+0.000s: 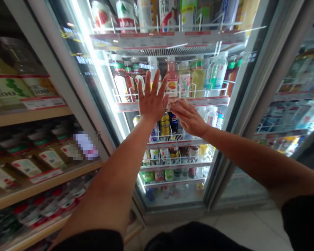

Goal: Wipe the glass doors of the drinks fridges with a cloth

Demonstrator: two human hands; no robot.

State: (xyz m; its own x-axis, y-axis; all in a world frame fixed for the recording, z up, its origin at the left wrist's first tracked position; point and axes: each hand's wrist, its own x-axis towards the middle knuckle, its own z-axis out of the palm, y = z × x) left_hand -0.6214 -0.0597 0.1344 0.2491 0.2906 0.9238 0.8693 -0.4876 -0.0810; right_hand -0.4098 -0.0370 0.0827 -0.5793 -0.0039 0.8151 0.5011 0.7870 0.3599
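Note:
A glass door of a lit drinks cooler stands in front of me. My left hand is raised before it, palm toward the glass and fingers spread; whether the palm touches cannot be told. Beside its thumb, my right hand is bent with the fingers together. A small pale crumpled cloth shows at those fingertips, mostly hidden by them. Behind the hands, through the glass, are a pink juice bottle, a gold can and a dark blue can.
Wooden shelves with juice bottles run along the left. Another cooler door is on the right, past a metal frame. White wire racks hold several rows of drinks. Pale floor tiles lie below.

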